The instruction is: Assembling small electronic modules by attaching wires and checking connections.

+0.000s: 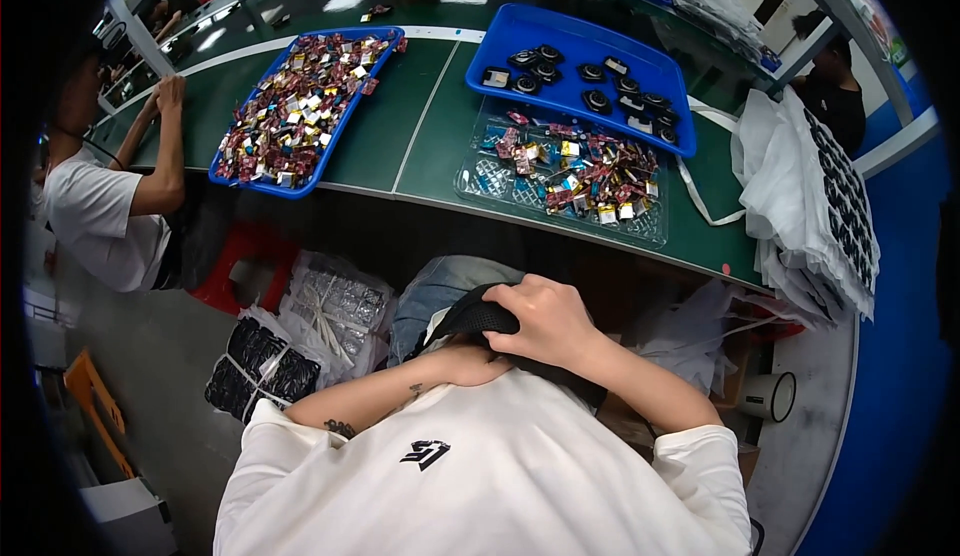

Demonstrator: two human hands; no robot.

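Gripping black mesh (pixel 466 318) at the lap (pixel 440 278), the right hand (pixel 545 321) is curled tight; the left hand (pixel 467 364) lies below, fingertips hidden, hold unclear. A black print (pixel 426 454) marks the white shirt (pixel 490 486).

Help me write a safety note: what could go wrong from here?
The black mesh item in the right hand hides part of the left hand, so a fumble could go unnoticed. The left blue tray is heaped with small parts; a bump might spill them. The clear tray sits near the front edge of the green table and could be knocked off.
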